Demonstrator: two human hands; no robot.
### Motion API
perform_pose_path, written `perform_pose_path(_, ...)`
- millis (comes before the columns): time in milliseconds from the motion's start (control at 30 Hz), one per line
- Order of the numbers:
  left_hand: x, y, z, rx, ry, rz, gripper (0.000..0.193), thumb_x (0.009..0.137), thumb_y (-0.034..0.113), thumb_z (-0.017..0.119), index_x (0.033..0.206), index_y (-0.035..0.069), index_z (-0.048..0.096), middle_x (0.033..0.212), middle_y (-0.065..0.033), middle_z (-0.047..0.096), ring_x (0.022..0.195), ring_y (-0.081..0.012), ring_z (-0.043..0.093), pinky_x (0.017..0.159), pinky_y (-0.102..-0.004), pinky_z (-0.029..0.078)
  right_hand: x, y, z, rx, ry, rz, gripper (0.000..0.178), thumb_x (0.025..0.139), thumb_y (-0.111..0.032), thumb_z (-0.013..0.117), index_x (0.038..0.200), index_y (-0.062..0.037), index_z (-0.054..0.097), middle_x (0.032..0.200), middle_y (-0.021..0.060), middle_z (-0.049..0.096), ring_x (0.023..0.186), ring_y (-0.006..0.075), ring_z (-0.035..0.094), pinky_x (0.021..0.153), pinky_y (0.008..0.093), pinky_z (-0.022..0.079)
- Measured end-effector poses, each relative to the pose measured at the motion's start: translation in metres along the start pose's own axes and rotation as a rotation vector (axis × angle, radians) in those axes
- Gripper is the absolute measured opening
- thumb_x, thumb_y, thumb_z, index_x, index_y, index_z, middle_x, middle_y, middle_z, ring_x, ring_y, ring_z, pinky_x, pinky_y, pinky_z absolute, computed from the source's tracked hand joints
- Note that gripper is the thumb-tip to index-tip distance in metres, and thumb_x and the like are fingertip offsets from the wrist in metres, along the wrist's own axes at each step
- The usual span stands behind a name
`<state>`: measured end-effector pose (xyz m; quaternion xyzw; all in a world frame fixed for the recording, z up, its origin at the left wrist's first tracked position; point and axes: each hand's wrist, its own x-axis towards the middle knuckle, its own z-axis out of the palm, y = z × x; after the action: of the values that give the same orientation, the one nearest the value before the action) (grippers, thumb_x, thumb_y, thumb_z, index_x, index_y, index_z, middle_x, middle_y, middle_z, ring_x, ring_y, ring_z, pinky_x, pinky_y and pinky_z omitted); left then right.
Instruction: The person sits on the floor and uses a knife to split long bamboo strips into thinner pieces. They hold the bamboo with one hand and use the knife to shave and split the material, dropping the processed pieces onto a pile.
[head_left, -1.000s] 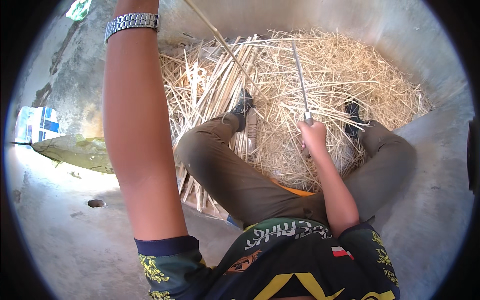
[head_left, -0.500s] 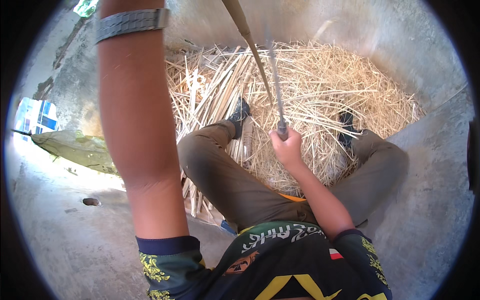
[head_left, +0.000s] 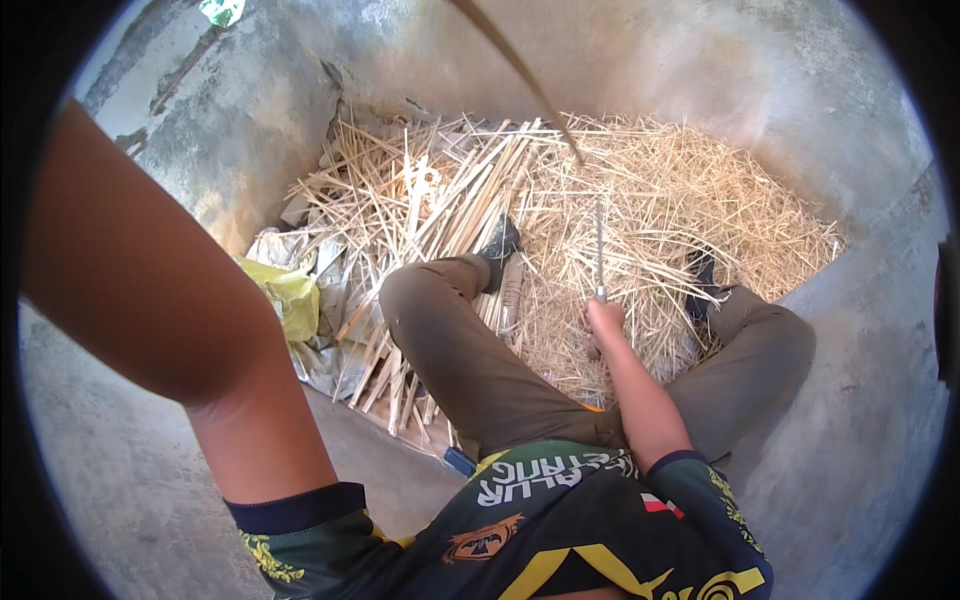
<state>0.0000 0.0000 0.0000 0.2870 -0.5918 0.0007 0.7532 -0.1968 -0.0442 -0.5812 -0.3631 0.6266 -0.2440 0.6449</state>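
My right hand [head_left: 605,320] is closed round the handle of a knife, whose long thin blade [head_left: 600,240] points away from me over the straw. Past the blade tip hangs a bamboo pole [head_left: 525,75], its lower end apart from the knife and its upper end running out at the top edge. My left arm [head_left: 150,270] reaches out to the upper left; the hand is beyond the picture, so what it holds cannot be seen.
Thin shavings [head_left: 720,200] and longer bamboo strips [head_left: 450,200] cover the floor between and beyond my bent legs [head_left: 480,350]. Crumpled yellow plastic [head_left: 285,300] lies left of my knee. A grey concrete wall [head_left: 680,60] rises behind.
My left arm has swung left, taking its wrist out of view. The knife has come nearer to me, and the pole's lower end has shifted right and up, away from the blade.
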Motion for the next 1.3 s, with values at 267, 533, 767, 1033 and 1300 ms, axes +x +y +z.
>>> perform_pose_path(267,-0.001,0.029,-0.003,-0.022,-0.004,0.004,0.023,0.097,0.024,0.048,0.088,0.003,0.051,0.071,-0.0048,0.048,0.058,-0.0146,0.043,0.05,-0.0251,0.04,-0.071,-0.087,0.0,0.501,-0.136,-0.537,0.025,0.087,-0.005,0.06,0.067,-0.0075,0.045,0.054,0.0016,0.048,0.044,0.0097,0.048,0.041,0.0272,0.039)
perform_pose_path(533,-0.006,0.031,0.001,-0.038,-0.011,0.01,0.019,0.095,0.022,0.047,0.085,0.006,0.05,0.068,-0.0034,0.046,0.057,-0.0143,0.041,0.049,-0.0249,0.038,-0.13,-0.122,-0.011,0.362,-0.304,-0.908,0.03,0.088,-0.007,0.064,0.065,-0.0103,0.045,0.057,-0.0032,0.046,0.05,0.0063,0.041,0.048,0.0261,0.032)
perform_pose_path(767,-0.01,0.034,0.006,-0.057,-0.015,0.002,0.017,0.094,0.02,0.046,0.082,0.007,0.048,0.066,-0.0023,0.044,0.056,-0.014,0.038,0.048,-0.0246,0.036,-0.01,-0.073,-0.003,-0.173,0.038,-0.634,0.017,0.084,-0.012,0.063,0.071,-0.0029,0.057,0.055,-0.0003,0.048,0.051,0.0094,0.045,0.048,0.0293,0.034)
perform_pose_path(1033,-0.015,0.047,0.01,-0.045,-0.07,0.005,0.015,0.092,0.017,0.045,0.079,0.009,0.047,0.064,-0.0009,0.041,0.055,-0.0137,0.036,0.048,-0.0244,0.035,0.045,0.027,-0.001,0.009,-0.124,-0.03,0.012,0.078,-0.003,0.065,0.071,-0.0024,0.055,0.052,0.0049,0.049,0.039,0.0135,0.046,0.036,0.0319,0.035)
perform_pose_path(1300,-0.014,0.046,0.022,-0.074,-0.081,-0.025,0.015,0.09,0.015,0.044,0.075,0.012,0.046,0.061,0.0004,0.039,0.053,-0.0134,0.033,0.047,-0.0241,0.033,0.01,-0.036,-0.004,0.239,-0.187,-0.014,0.014,0.08,-0.004,0.064,0.071,-0.0044,0.053,0.055,0.0025,0.048,0.04,0.0114,0.044,0.036,0.03,0.037)
